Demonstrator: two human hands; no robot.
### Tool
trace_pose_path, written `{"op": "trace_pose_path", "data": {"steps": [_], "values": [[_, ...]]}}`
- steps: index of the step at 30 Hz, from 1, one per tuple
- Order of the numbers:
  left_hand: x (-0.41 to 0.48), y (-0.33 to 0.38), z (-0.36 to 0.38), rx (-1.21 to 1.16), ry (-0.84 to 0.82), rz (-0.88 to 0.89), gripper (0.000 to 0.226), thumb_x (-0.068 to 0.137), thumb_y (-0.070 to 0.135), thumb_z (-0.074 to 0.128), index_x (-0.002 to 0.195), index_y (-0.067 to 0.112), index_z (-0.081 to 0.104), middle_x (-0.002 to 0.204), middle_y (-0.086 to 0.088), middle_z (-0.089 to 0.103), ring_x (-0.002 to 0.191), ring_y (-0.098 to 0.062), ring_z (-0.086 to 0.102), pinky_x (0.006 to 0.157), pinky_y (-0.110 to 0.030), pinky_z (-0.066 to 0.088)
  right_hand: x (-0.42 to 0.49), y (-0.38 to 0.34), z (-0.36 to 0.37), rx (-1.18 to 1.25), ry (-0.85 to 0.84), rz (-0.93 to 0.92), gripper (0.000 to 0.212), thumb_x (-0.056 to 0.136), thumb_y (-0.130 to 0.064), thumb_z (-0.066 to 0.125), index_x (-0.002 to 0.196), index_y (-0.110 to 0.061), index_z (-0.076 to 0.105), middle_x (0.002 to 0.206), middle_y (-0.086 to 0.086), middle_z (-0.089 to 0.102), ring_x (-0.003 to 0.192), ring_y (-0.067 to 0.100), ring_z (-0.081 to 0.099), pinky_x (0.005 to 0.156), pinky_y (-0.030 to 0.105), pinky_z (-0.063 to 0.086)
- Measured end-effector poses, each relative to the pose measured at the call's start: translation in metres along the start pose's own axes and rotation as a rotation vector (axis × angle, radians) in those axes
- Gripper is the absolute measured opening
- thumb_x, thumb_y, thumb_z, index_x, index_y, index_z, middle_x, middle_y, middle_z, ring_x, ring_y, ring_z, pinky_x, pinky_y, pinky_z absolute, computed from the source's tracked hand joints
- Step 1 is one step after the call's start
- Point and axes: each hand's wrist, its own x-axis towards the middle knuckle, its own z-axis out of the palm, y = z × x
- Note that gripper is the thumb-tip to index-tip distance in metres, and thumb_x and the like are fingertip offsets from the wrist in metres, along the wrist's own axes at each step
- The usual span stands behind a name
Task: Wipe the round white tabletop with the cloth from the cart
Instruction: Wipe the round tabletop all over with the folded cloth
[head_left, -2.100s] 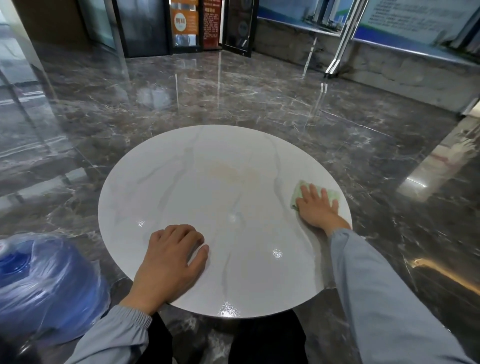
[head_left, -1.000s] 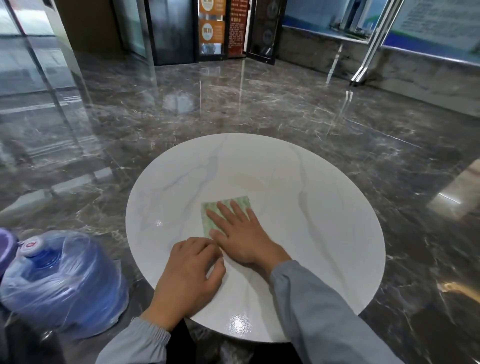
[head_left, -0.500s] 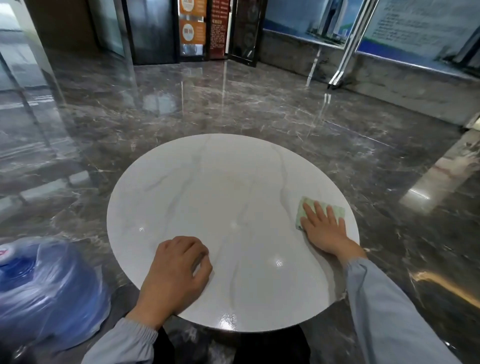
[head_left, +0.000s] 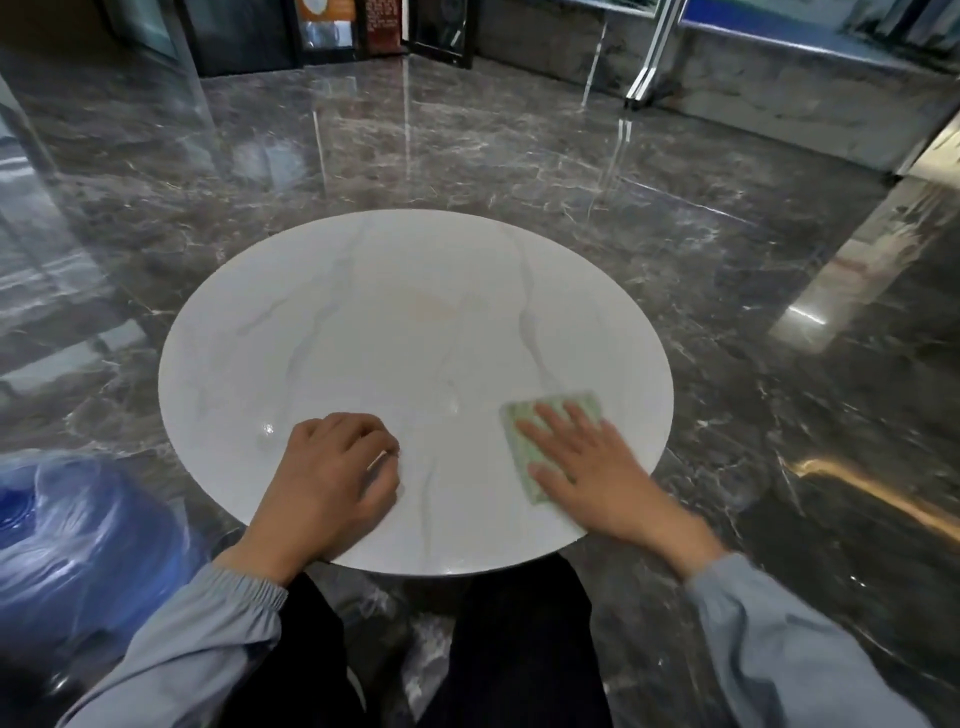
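Green folded cloth lies lower right on the round white marbled tabletop under the flat, outspread right hand; the curled left hand holds nothing. Wiping seems midway; a faint tan stain shows centrally.

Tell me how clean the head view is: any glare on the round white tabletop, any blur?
Head view: small glare spot on the round white veined tabletop beside the left hand; right hand and pale green cloth slightly smeared; blue wrapped water jug at lower left blurred; glossy dark floor mirrors lights.
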Motion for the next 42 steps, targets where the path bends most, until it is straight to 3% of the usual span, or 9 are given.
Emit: {"op": "trace_pose_path", "data": {"steps": [6, 11, 15, 18, 25, 28, 32, 37, 42], "values": [[-0.003, 0.007, 0.004, -0.032, -0.027, 0.003, 0.009, 0.089, 0.027, 0.066, 0.095, 0.024, 0.073, 0.104, 0.009, 0.067, 0.099, -0.019, 0.064, 0.084, -0.043, 0.044, 0.038, 0.055, -0.012, 0.01, -0.042, 0.32, 0.06, 0.107, -0.056, 0.015, 0.162, -0.046, -0.006, 0.171, -0.014, -0.018, 0.158, 0.019, -0.02, 0.126, 0.052, -0.009], [-0.002, 0.008, 0.003, -0.045, -0.023, -0.044, 0.012, 0.089, 0.029, 0.063, 0.094, 0.025, 0.073, 0.103, 0.01, 0.067, 0.101, -0.018, 0.063, 0.085, -0.042, 0.043, -0.012, -0.043, 0.014, -0.023, -0.025, 0.028, 0.068, 0.094, -0.064, -0.003, 0.159, -0.05, -0.014, 0.166, -0.016, -0.027, 0.154, 0.02, -0.03, 0.123, 0.051, -0.019], [-0.002, 0.008, 0.002, -0.067, -0.056, -0.065, 0.014, 0.09, 0.031, 0.061, 0.094, 0.026, 0.073, 0.104, 0.012, 0.067, 0.101, -0.019, 0.063, 0.087, -0.044, 0.045, -0.063, -0.091, 0.031, -0.023, 0.021, -0.232, 0.058, 0.107, -0.057, 0.019, 0.161, -0.052, -0.003, 0.171, -0.017, -0.016, 0.155, 0.016, -0.028, 0.123, 0.047, -0.021], [-0.003, 0.008, 0.001, -0.078, -0.059, -0.079, 0.017, 0.091, 0.032, 0.059, 0.094, 0.026, 0.074, 0.104, 0.013, 0.067, 0.102, -0.018, 0.063, 0.088, -0.046, 0.046, -0.059, -0.059, 0.023, 0.013, 0.015, -0.211, 0.055, 0.104, -0.062, 0.013, 0.157, -0.06, -0.004, 0.168, -0.025, -0.017, 0.152, 0.005, -0.03, 0.123, 0.037, -0.02], [-0.005, 0.007, 0.001, -0.085, -0.062, -0.103, 0.018, 0.092, 0.033, 0.058, 0.096, 0.026, 0.074, 0.106, 0.012, 0.068, 0.103, -0.018, 0.062, 0.09, -0.045, 0.045, -0.022, 0.013, 0.009, 0.028, 0.045, 0.185, 0.059, 0.102, -0.059, 0.01, 0.159, -0.053, -0.001, 0.173, -0.015, -0.009, 0.157, 0.015, -0.019, 0.128, 0.048, -0.009], [-0.004, 0.007, 0.002, -0.072, -0.061, -0.105, 0.018, 0.093, 0.033, 0.057, 0.096, 0.026, 0.074, 0.106, 0.011, 0.068, 0.103, -0.018, 0.062, 0.089, -0.044, 0.044, -0.03, -0.048, 0.019, -0.041, 0.027, 0.062, 0.064, 0.097, -0.06, 0.0, 0.16, -0.05, -0.007, 0.171, -0.012, -0.015, 0.157, 0.023, -0.023, 0.126, 0.051, -0.014], [-0.003, 0.009, 0.001, -0.059, -0.063, -0.098, 0.015, 0.092, 0.029, 0.059, 0.095, 0.025, 0.073, 0.105, 0.01, 0.068, 0.102, -0.021, 0.062, 0.087, -0.044, 0.043, -0.06, -0.132, 0.053, -0.065, 0.163, -0.175, 0.06, 0.105, -0.053, 0.03, 0.163, -0.041, 0.02, 0.173, -0.002, 0.014, 0.16, 0.033, 0.004, 0.127, 0.059, 0.003], [-0.005, 0.007, 0.001, -0.071, -0.066, -0.107, 0.015, 0.092, 0.03, 0.058, 0.096, 0.027, 0.073, 0.107, 0.012, 0.068, 0.104, -0.02, 0.061, 0.088, -0.043, 0.043, -0.066, -0.097, 0.048, -0.038, 0.185, -0.214, 0.055, 0.107, -0.057, 0.029, 0.161, -0.051, 0.018, 0.172, -0.018, 0.009, 0.16, 0.014, -0.003, 0.128, 0.043, 0.001], [-0.005, 0.007, 0.001, -0.092, -0.043, -0.093, 0.02, 0.093, 0.033, 0.056, 0.095, 0.024, 0.074, 0.106, 0.009, 0.068, 0.102, -0.02, 0.062, 0.089, -0.044, 0.045, -0.073, -0.013, 0.024, 0.077, 0.132, -0.001, 0.053, 0.106, -0.062, 0.014, 0.158, -0.058, 0.01, 0.169, -0.027, -0.006, 0.155, 0.0, -0.018, 0.128, 0.039, -0.008]]}}
